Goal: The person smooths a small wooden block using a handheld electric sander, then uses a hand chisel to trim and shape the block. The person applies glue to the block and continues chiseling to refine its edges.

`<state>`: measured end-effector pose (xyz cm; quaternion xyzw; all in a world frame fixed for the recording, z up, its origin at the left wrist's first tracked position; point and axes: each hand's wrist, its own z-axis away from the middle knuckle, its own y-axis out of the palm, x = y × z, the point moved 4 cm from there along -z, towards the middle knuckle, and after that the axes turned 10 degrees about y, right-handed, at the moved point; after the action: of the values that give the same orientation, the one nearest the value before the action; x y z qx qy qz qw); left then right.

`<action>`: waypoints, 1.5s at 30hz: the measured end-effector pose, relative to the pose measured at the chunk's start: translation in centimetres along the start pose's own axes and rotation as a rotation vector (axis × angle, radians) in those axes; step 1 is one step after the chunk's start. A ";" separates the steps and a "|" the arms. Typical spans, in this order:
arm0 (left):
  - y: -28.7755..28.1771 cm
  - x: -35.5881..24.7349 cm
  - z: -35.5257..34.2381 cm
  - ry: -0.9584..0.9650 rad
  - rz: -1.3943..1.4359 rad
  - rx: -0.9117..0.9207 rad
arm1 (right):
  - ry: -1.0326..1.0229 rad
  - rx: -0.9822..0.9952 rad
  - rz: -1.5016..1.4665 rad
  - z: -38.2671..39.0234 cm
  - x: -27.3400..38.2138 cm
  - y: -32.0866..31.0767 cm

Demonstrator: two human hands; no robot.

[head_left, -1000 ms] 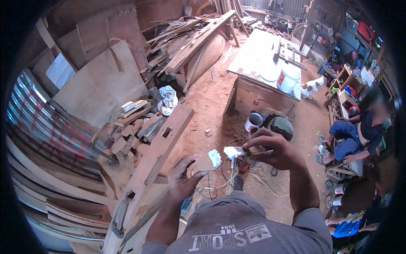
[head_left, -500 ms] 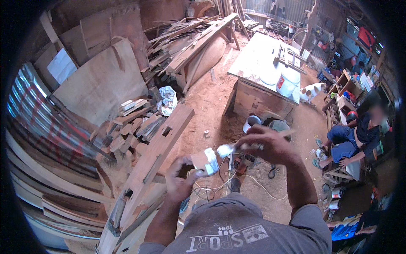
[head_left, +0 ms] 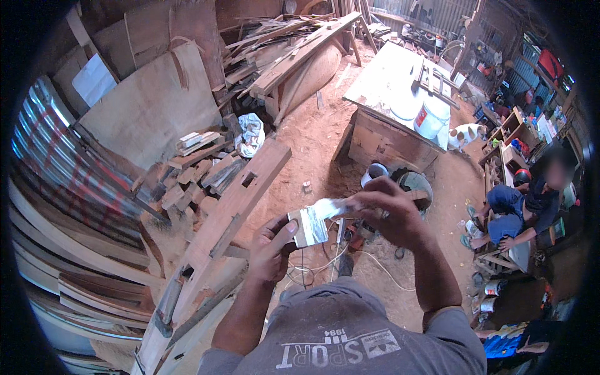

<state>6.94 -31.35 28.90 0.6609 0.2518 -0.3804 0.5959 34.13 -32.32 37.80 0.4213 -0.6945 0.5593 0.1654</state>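
My left hand (head_left: 270, 249) is closed around one end of a small pale block (head_left: 310, 227), fingers behind it and thumb in front. Wet-looking white paint covers much of the block's face. A paintbrush (head_left: 326, 208) with white-loaded bristles touches the block's upper right part. My right hand (head_left: 395, 209) grips the brush's handle, mostly hidden by the fingers. Both hands are held up in front of my chest, above the dirt floor.
A long mortised beam (head_left: 255, 178) runs along my left, near stacked offcuts (head_left: 199, 175). Ahead stands a white-topped table (head_left: 384, 75) with a white bucket (head_left: 431, 117). Cables (head_left: 381, 265) lie on the floor. A seated person (head_left: 531, 206) and a dog (head_left: 467, 134) are at the right.
The brush has moved onto the block and now touches its face; before, a small gap showed. My right hand shifted slightly left and down, while the left raised and turned the block a little.
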 end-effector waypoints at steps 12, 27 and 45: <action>-0.5 2.1 -0.6 -0.196 0.199 -0.290 | -0.163 0.016 0.242 0.3 0.5 1.7; 0.0 5.0 -0.6 -0.292 0.403 -0.393 | -0.226 -0.067 0.307 -0.8 -2.7 1.6; -2.2 10.9 -1.8 -0.420 0.540 -0.432 | 0.071 0.110 -0.011 3.4 -9.7 5.3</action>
<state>11.98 -30.58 18.84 0.4708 0.0162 -0.2752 0.8381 36.61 -31.48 26.58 0.4135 -0.6542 0.6102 0.1695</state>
